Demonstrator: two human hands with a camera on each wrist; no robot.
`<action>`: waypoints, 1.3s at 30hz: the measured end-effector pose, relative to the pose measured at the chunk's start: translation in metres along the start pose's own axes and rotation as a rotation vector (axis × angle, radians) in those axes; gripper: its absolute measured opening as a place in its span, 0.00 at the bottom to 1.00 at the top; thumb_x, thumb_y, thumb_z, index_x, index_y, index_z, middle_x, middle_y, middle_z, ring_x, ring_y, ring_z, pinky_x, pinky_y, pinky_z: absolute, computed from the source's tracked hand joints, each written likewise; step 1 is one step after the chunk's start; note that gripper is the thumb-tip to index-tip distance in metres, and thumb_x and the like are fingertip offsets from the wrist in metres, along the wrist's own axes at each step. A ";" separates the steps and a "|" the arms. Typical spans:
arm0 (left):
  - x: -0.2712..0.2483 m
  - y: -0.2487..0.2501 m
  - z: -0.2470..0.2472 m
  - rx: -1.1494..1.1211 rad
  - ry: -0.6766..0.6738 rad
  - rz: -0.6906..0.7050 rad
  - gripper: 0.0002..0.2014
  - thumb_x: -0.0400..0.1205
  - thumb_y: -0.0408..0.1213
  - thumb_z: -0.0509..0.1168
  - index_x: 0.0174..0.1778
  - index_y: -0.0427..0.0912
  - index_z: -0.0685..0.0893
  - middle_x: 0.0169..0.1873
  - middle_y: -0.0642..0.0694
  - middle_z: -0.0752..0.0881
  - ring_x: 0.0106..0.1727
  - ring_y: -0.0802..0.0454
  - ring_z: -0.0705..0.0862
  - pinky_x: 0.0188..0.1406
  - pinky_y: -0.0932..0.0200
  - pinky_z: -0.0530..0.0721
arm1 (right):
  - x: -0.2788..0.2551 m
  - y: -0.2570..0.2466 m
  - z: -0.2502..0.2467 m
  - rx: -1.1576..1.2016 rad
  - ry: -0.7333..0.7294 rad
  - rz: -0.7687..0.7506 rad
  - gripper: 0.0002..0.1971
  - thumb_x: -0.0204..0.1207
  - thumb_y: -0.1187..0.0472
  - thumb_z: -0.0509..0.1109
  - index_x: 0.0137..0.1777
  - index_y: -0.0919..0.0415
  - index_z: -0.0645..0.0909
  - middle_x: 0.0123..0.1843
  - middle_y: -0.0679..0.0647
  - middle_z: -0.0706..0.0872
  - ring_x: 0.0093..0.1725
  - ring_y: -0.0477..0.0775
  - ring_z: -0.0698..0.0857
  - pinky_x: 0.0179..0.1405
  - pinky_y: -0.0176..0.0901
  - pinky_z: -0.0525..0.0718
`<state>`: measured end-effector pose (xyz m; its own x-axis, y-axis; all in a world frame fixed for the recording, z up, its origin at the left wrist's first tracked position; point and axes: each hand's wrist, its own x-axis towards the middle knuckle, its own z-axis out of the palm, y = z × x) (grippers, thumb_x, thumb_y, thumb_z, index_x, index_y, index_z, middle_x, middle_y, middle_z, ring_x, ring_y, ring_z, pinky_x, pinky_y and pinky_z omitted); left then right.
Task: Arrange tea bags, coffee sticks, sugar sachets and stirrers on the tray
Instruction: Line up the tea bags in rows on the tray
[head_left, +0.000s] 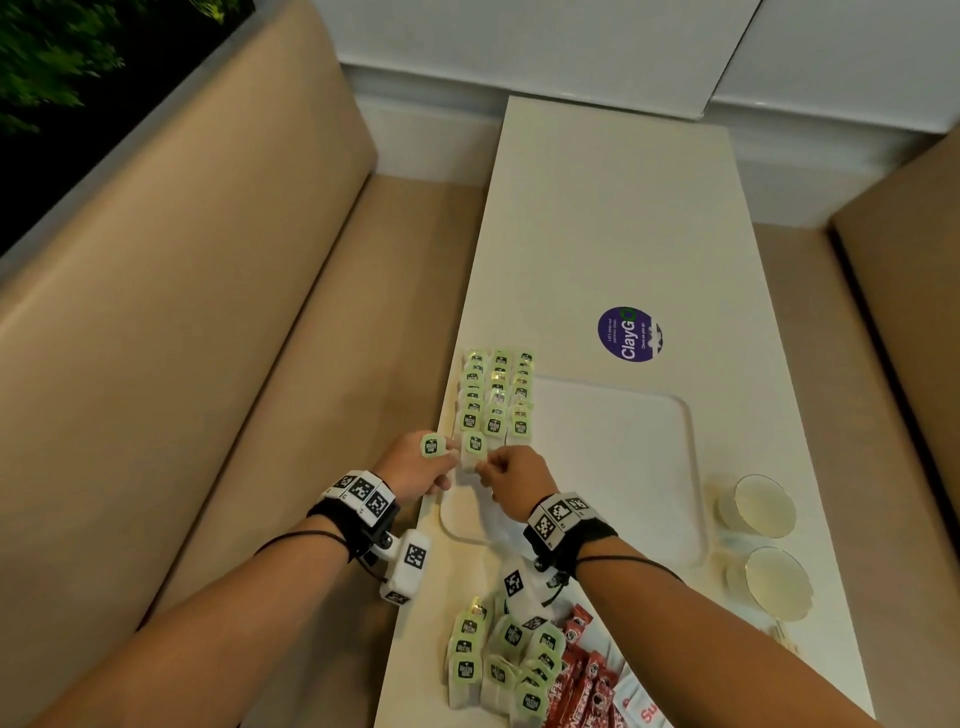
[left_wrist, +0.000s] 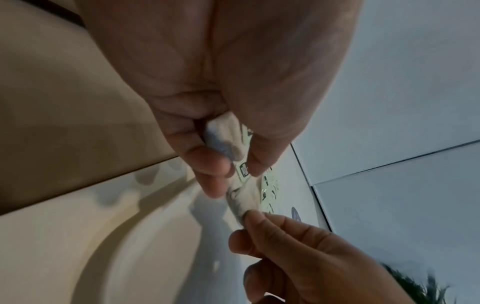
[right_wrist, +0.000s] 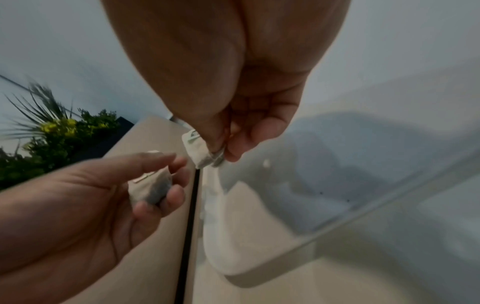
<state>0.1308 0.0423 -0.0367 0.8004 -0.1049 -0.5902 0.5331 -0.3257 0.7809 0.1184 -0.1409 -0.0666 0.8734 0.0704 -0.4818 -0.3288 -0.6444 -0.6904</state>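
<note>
Two hands each pinch a tea bag — right hand (head_left: 511, 475) lowering one (head_left: 474, 451), left hand (head_left: 415, 467) holding another (head_left: 431, 446) — which could nudge the rows (head_left: 496, 395) askew.

Round purple sticker (head_left: 629, 335) on the table: "ClayGo" in large white letters; smaller lines beside it too small to read. Red coffee sticks (head_left: 582, 675) at near edge: partial "NESCAFE" lettering in white, cut off and blurred. White sachet (head_left: 641, 709) next to them: red letters "Su", rest out of frame. Tea bag tags (head_left: 496, 400) are green with a dark square logo; its wording isn't legible. Wrist bands (head_left: 363, 491) carry black-and-white square marker codes, no readable text.
</note>
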 end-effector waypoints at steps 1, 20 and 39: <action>0.000 0.000 -0.001 -0.037 0.016 -0.015 0.04 0.82 0.29 0.70 0.51 0.38 0.82 0.35 0.40 0.87 0.31 0.49 0.87 0.26 0.58 0.81 | 0.003 0.000 0.002 -0.012 0.010 0.011 0.15 0.83 0.54 0.70 0.39 0.62 0.88 0.38 0.58 0.91 0.41 0.61 0.89 0.50 0.54 0.89; 0.004 -0.021 -0.012 -0.205 0.056 0.017 0.07 0.89 0.26 0.59 0.54 0.30 0.83 0.45 0.34 0.84 0.38 0.51 0.86 0.38 0.60 0.87 | 0.016 -0.023 0.005 -0.099 0.119 0.079 0.12 0.78 0.47 0.72 0.43 0.55 0.84 0.40 0.52 0.89 0.42 0.55 0.88 0.46 0.48 0.87; 0.027 -0.010 0.002 0.146 0.149 0.130 0.04 0.82 0.34 0.71 0.45 0.48 0.86 0.38 0.48 0.89 0.40 0.51 0.86 0.47 0.53 0.86 | 0.003 0.007 -0.014 0.043 0.095 -0.009 0.15 0.83 0.51 0.70 0.38 0.58 0.88 0.35 0.54 0.91 0.35 0.56 0.89 0.45 0.52 0.90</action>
<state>0.1463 0.0405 -0.0612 0.8972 -0.0191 -0.4412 0.3860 -0.4515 0.8045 0.1241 -0.1559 -0.0649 0.9059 0.0017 -0.4235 -0.3345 -0.6105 -0.7179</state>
